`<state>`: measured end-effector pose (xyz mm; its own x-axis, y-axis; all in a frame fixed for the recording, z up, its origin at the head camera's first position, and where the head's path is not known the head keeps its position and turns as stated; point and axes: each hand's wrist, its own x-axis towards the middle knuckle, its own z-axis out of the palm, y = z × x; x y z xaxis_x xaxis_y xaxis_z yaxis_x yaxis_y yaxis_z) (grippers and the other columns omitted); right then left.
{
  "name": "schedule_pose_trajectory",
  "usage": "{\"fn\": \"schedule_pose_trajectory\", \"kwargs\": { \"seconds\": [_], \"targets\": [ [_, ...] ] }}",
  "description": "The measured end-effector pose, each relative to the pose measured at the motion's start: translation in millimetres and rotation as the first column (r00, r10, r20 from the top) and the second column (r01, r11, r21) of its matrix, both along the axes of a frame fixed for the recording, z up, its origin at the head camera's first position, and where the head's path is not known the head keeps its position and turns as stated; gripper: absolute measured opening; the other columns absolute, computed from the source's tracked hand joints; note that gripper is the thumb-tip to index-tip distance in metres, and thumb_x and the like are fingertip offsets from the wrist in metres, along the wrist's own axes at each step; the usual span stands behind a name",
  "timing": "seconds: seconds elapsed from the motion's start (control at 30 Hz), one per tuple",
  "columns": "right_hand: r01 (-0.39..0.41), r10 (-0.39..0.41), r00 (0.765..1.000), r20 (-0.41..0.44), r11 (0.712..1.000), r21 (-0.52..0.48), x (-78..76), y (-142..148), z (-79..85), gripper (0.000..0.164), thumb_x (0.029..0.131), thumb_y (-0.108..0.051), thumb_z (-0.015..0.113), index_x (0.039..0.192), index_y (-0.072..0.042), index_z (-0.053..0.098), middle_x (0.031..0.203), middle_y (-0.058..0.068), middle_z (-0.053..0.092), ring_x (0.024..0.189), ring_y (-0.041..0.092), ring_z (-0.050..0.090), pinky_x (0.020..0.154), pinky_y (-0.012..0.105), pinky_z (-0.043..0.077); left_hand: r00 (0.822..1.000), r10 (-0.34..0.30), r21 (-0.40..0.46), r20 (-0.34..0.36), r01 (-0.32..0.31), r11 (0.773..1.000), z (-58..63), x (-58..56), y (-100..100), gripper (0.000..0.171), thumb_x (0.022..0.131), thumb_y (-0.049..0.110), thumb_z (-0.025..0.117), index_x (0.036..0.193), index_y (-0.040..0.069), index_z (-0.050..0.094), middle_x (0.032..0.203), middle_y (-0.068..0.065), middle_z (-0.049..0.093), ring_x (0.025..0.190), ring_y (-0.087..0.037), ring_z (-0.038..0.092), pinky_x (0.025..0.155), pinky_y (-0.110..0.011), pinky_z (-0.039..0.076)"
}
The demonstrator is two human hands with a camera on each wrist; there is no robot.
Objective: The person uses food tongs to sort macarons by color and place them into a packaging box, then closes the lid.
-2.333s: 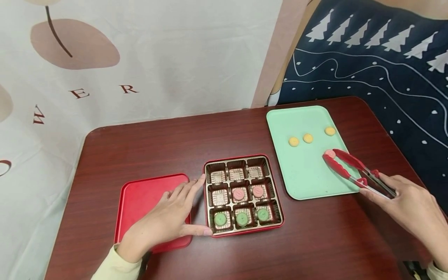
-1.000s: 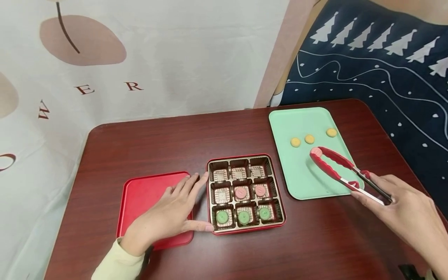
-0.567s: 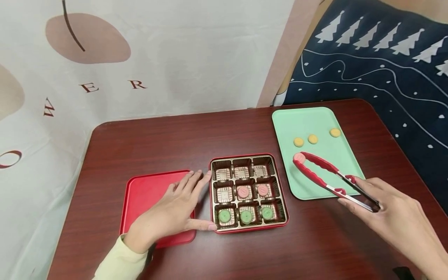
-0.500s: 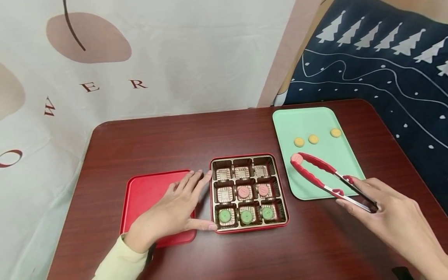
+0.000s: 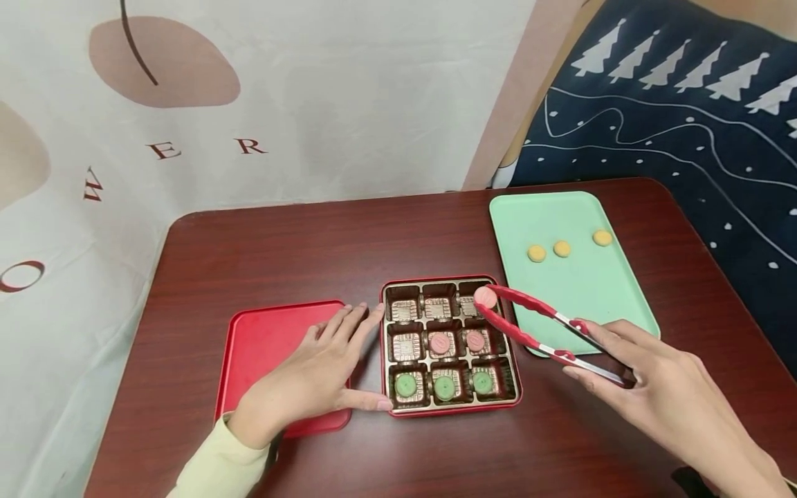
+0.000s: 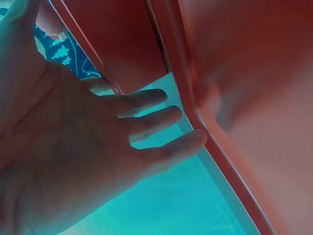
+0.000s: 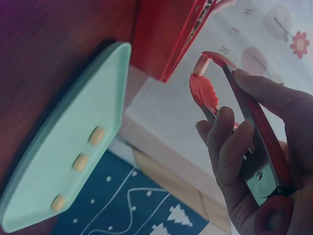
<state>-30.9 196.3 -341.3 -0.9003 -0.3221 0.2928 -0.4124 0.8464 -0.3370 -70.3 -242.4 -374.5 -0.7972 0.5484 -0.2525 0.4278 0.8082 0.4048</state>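
— See the right hand [image 5: 660, 387]?
— Clamped round red tongs [image 5: 517, 332], with a pink disc [image 5: 486, 297] gripped at the tips, above the one o'clock corner of the sectioned box [image 5: 457, 409].
— Left hand [image 5: 314, 370]?
— Spread apart, at its nine o'clock edge.

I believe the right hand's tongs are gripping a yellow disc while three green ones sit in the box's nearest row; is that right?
Almost: the head view shows the tongs gripping a pink disc, not a yellow one; the three green discs are as you say.
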Motion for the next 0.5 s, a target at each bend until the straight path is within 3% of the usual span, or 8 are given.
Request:
{"fn": "schedule_pose_trajectory", "kwargs": {
  "seconds": [0.17,0.33,0.5],
  "targets": [
    [-0.052,0.052,0.999,0.01,0.999,-0.012,-1.6,-9,1.2,0.06,0.087,-0.047,0.092,0.134,-0.011,0.079,0.111,-0.011,0.068,0.068,-0.003,0.05,0.054,0.015,0.038,1.0,-0.008,0.0,-0.01,0.008,1.0,-1.2,-0.6,1,0.13,0.086,0.082,0.074,0.176,0.012,0.013,0.174,-0.026,0.028,0.159,-0.048,0.027,0.115,-0.072,0.034],
    [-0.08,0.08,0.997,0.02,0.997,-0.007,-3.0,-18,1.1,0.059,0.082,-0.034,0.097,0.134,-0.012,0.079,0.113,-0.011,0.069,0.069,-0.002,0.052,0.054,0.016,0.037,1.0,-0.01,-0.01,-0.015,0.01,1.0,0.1,-0.3,1,0.129,0.086,0.082,0.073,0.176,0.01,0.016,0.173,-0.027,0.029,0.159,-0.048,0.027,0.116,-0.072,0.034],
    [-0.099,0.098,0.994,0.038,0.995,0.016,-3.7,-26,0.9,0.062,0.078,-0.031,0.099,0.134,-0.012,0.079,0.112,-0.013,0.068,0.069,-0.001,0.05,0.054,0.015,0.036,1.0,-0.009,-0.011,-0.012,0.008,1.0,1.6,0.2,1,0.129,0.086,0.083,0.072,0.176,0.009,0.017,0.173,-0.027,0.029,0.159,-0.049,0.027,0.116,-0.072,0.034]
  ]
}}
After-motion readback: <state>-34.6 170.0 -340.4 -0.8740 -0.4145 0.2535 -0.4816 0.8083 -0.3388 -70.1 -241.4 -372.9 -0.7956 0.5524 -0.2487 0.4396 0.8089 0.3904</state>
